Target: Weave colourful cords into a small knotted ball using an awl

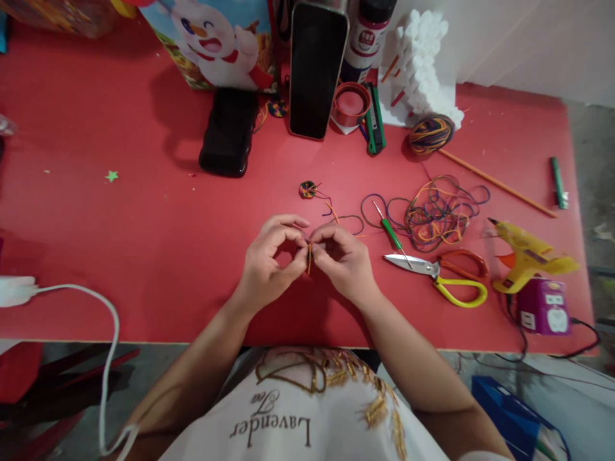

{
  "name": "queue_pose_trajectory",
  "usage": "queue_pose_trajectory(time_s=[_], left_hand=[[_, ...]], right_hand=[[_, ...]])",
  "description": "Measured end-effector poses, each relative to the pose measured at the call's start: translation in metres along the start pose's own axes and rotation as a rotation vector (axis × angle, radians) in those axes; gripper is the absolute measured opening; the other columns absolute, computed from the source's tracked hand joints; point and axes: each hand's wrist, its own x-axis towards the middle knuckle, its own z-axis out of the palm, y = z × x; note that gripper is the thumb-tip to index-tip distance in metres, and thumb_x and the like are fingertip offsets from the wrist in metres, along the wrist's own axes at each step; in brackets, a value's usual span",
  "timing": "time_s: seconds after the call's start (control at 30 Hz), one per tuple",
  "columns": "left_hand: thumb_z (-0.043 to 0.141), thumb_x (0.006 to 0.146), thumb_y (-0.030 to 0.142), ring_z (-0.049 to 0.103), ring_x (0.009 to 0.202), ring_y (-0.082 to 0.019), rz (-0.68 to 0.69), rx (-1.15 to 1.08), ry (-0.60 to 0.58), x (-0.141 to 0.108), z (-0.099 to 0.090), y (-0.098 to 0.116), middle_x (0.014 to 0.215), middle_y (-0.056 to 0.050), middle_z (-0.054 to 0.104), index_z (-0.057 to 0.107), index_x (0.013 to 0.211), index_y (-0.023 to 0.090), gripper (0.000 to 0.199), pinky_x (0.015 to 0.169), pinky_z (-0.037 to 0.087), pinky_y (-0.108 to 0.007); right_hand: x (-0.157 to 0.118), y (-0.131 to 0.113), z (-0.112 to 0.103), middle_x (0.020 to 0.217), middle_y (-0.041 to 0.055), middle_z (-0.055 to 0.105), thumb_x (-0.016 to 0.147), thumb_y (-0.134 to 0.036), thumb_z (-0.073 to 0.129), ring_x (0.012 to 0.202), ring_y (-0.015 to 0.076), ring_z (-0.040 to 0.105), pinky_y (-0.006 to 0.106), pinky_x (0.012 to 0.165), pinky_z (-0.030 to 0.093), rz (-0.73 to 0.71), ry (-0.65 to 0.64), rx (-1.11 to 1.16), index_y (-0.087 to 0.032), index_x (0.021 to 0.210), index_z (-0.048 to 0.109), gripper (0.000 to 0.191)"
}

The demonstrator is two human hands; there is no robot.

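Left hand and right hand meet at the fingertips over the red table, thumbs and forefingers pinched. Off to the person's right I see a loose yarn tangle, then scissors, a green-handled hook reaching their blade. Beyond the fingers lies a small yarn round. Smallest: an orange strand, held between both hands' fingertips.

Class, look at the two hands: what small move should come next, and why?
Perhaps a gentle tug on the orange yarn: it hangs between the pinched fingertips of the left hand and right hand, while the green-handled hook lies unheld.
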Motion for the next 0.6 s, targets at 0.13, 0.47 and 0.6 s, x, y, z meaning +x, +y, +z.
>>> queue_pose_trajectory(time_s=[0.13,0.47,0.6], left_hand=[[0.070,0.092,0.016,0.073,0.110,-0.022,-0.035,-0.050,-0.016,-0.0001,-0.0017,0.0009,0.120,-0.009,0.074,0.067,0.093,0.022,0.007,0.091,0.063,-0.037],[0.072,0.092,0.017,0.074,0.108,-0.021,-0.143,-0.215,0.004,-0.0039,0.0018,-0.0054,0.127,-0.011,0.070,0.068,0.094,0.021,0.007,0.091,0.066,-0.037],[0.076,0.090,0.015,0.073,0.112,-0.021,-0.115,-0.187,0.038,-0.0024,0.0021,-0.0030,0.125,-0.010,0.070,0.072,0.100,0.021,0.012,0.093,0.066,-0.036]], right_hand=[[-0.0002,-0.0029,-0.0018,0.075,-0.0021,0.062,0.089,-0.031,0.071,0.065,0.0115,0.055,0.026,0.059,0.044,0.057,-0.026,0.057,-0.023,0.092,0.066,0.010],[-0.0015,-0.0026,0.0000,0.072,-0.0034,0.060,0.091,-0.034,0.072,0.061,0.0106,0.055,0.025,0.058,0.044,0.106,-0.020,0.117,-0.022,0.093,0.066,0.013],[-0.0018,-0.0023,0.0021,0.083,0.0005,0.066,0.090,-0.025,0.070,0.069,0.0119,0.060,0.027,0.065,0.051,-0.026,0.036,-0.002,-0.023,0.090,0.066,0.005]])
